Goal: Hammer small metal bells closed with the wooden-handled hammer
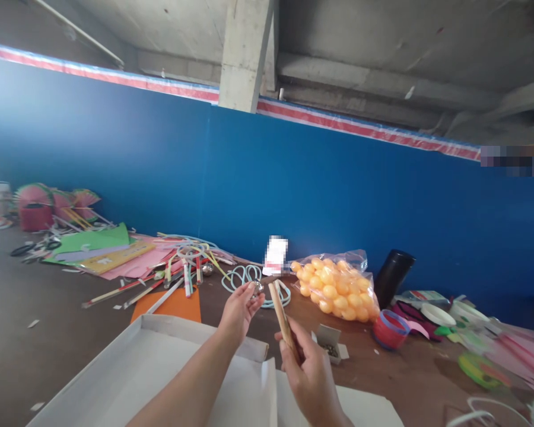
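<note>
My left hand [244, 305] pinches a shiny round metal ball [258, 289] between thumb and fingertips. My right hand [305, 365] is wrapped round the pale wooden handle of a hammer [281, 314]. The hammer's dark head points left, close beside the ball; whether they touch I cannot tell. Both hands are above an opened white cardboard box [151, 350]. Behind them lie coils of light blue cord [240, 277]. A similar metal ball [207, 270] rests on the table to the left. Close by my right hand is a small box of tiny metal pieces [331, 344].
A clear bag of orange balls [338, 290] and a black cylinder [394, 276] stand against the blue partition [293, 190]. A red-and-blue tape roll [390, 329] lies to the right. Coloured paper [93, 240], an orange sheet [169, 305] and sticks spread leftward.
</note>
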The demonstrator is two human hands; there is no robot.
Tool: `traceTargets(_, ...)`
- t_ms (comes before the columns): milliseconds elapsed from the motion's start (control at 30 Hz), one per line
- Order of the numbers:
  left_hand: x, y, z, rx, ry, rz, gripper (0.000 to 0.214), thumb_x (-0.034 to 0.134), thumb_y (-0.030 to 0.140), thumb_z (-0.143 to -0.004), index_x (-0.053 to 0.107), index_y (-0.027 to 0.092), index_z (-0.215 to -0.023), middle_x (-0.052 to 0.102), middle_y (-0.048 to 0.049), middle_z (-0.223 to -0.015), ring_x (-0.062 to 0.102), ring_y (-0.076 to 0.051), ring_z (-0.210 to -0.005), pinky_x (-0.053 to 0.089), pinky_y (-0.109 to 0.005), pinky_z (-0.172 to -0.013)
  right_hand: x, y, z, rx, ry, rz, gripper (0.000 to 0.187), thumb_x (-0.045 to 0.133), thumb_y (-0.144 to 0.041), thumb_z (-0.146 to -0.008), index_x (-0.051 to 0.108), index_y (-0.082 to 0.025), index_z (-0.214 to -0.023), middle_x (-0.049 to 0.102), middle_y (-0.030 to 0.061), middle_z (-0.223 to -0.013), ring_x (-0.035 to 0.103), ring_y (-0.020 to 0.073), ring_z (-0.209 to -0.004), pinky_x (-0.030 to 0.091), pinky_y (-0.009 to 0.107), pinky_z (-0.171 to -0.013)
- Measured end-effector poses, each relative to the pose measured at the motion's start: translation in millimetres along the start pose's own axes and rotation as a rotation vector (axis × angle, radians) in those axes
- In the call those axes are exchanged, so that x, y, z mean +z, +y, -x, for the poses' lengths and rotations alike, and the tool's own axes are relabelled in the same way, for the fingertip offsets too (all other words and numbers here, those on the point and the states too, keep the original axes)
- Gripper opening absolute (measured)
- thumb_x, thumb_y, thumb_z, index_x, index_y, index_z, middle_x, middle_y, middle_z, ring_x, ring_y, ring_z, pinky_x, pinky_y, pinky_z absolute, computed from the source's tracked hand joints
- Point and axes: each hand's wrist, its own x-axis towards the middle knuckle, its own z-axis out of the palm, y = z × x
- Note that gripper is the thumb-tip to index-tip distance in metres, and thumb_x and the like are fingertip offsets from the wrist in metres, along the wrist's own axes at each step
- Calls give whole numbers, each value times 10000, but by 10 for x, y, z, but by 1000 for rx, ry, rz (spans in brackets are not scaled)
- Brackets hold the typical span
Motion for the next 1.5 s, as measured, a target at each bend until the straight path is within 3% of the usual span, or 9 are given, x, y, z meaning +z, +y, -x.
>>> traceTargets(100, 8, 5, 1, -19, 42, -21, 107, 611, 152, -744, 551, 128, -829, 604, -34, -671, 623, -114, -617, 533, -233, -632, 2, -11, -5, -22, -4, 17, 381, 487, -280, -801, 548, -187, -1166, 671, 92, -966, 640, 199, -794, 520, 249, -686)
traceTargets(267, 21, 17, 26, -6, 0, -11, 124, 608, 167, -747, 554, 129, -851, 620, -50, -753, 622, -110, -638, 523, -214, -607, 2, 26, 3, -22, 101, -38, 400, 482, -296, -804, 533, -163, -1178, 681, 91, -902, 622, 152, -570, 513, 216, -540)
traceTargets(467, 43, 40, 48, -39, 30, 35, 25, 527, 126, -790, 548, 113, -793, 610, -54, -690, 627, -130, -632, 528, -240, -610, 8, 50, -1, 36, -33, 6, 395, 472, -291, -810, 519, -203, -1192, 680, 67, -910, 584, 130, -485, 507, 218, -507)
traceTargets(667, 33, 56, 39, -94, 13, 91, 101, 573, 181, -772, 567, 85, -803, 639, -108, -773, 611, -110, -615, 524, -212, -605, 5, 41, 11, 22, 41, -27, 406, 466, -310, -819, 503, -174, -1199, 665, 91, -947, 616, 152, -590, 516, 230, -575)
traceTargets(867, 2, 44, 8, -137, 48, 93, 135, 546, 220, -795, 559, 86, -801, 639, -109, -728, 580, -89, -541, 504, -189, -513, 8, 52, 5, 73, -53, 12, 410, 457, -302, -820, 493, -195, -1214, 664, 85, -943, 588, 140, -531, 512, 230, -545)
traceTargets(1033, 1, 41, 11, -146, 13, 88, 165, 548, 242, -794, 566, 81, -823, 648, -131, -806, 579, -86, -550, 500, -187, -503, -9, 55, -2, 52, 10, -34, 413, 470, -305, -814, 497, -175, -1205, 660, 94, -937, 607, 151, -584, 512, 226, -562)
traceTargets(1233, 4, 62, 36, -166, 48, 88, 173, 528, 254, -807, 567, 85, -799, 646, -110, -735, 570, -83, -522, 486, -178, -470, 1, 61, -8, 58, -63, -22, 404, 475, -319, -813, 501, -197, -1197, 662, 81, -923, 569, 122, -498, 498, 216, -517)
traceTargets(1400, 7, 66, 28, -177, 21, 83, 216, 513, 280, -815, 573, 72, -819, 656, -144, -814, 572, -77, -521, 483, -175, -469, 25, 20, -7, 70, 23, -48, 423, 457, -368, -810, 519, -160, -1173, 661, 92, -924, 574, 132, -519, 490, 218, -495)
traceTargets(1500, -6, 38, 13, -172, 54, 68, 210, 505, 281, -820, 568, 81, -804, 656, -126, -754, 571, -79, -503, 476, -175, -456, 28, 27, -10, 86, -43, -42, 398, 466, -337, -806, 525, -193, -1173, 669, 65, -914, 566, 122, -486, 487, 213, -489)
